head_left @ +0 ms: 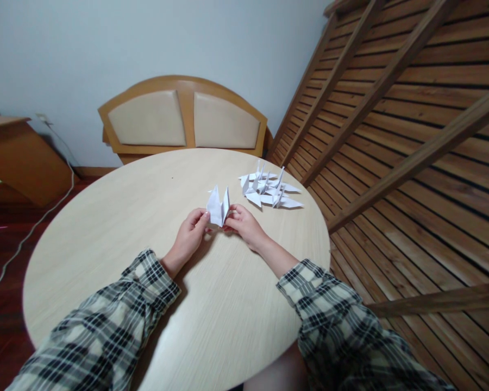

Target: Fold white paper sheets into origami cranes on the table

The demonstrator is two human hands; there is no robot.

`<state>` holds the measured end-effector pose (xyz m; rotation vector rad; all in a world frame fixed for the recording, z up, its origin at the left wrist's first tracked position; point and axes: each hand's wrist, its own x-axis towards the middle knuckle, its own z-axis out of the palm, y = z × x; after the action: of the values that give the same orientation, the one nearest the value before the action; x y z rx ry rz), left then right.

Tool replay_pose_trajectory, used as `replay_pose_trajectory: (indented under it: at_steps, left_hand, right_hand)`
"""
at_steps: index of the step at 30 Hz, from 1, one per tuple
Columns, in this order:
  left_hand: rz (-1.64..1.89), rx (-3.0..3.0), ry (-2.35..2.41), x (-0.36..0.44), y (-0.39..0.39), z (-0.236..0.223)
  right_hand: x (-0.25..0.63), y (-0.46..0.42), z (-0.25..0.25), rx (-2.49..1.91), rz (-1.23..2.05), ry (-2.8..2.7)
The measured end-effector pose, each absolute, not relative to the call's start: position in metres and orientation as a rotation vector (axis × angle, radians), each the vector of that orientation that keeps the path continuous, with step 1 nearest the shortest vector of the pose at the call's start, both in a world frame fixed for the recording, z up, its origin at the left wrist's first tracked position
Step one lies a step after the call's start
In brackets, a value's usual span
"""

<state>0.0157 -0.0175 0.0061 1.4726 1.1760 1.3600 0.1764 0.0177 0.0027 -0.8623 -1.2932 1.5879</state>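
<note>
A partly folded white paper crane point(219, 207) stands just above the round pale-wood table point(118, 228), its two pointed flaps up. My left hand point(189, 235) pinches its lower left side. My right hand point(244, 224) pinches its lower right side. Both arms wear plaid sleeves. Several finished white paper cranes point(269, 189) lie in a cluster on the table, to the right of and beyond my hands.
A wooden headboard with beige panels point(183, 119) leans against the wall behind the table. Slatted wooden bed frames point(399, 136) lean at the right. A wooden cabinet point(20, 157) and a white cable point(32, 228) are at the left.
</note>
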Motion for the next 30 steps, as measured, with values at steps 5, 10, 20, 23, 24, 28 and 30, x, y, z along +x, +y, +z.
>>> replay_pose_trajectory:
  at_steps: [5, 10, 20, 23, 24, 28, 30]
  left_hand:
    - [1.373, 1.462, 1.205, 0.016, -0.017, 0.007]
    - [1.456, 1.376, 1.158, 0.016, -0.015, 0.004]
    - [1.373, 1.448, 1.097, 0.017, -0.018, 0.007]
    - [1.350, 1.410, 1.108, 0.018, -0.018, 0.007]
    - [1.346, 1.398, 1.117, 0.018, -0.018, 0.007]
    - [1.338, 1.367, 1.147, 0.018, -0.016, 0.006]
    - [1.332, 1.381, 1.147, 0.018, -0.015, 0.006]
  right_hand:
    - [0.177, 0.014, 0.006, -0.856, 1.518, -1.421]
    - [0.176, 0.011, 0.008, -0.825, 1.565, -1.437]
    - [0.174, 0.014, 0.001, -0.807, 1.486, -1.483]
    - [0.175, 0.015, -0.001, -0.808, 1.398, -1.534]
    - [0.175, 0.015, -0.002, -0.811, 1.357, -1.560]
    - [0.176, 0.015, -0.004, -0.840, 1.201, -1.666]
    - [0.177, 0.015, -0.004, -0.851, 1.145, -1.689]
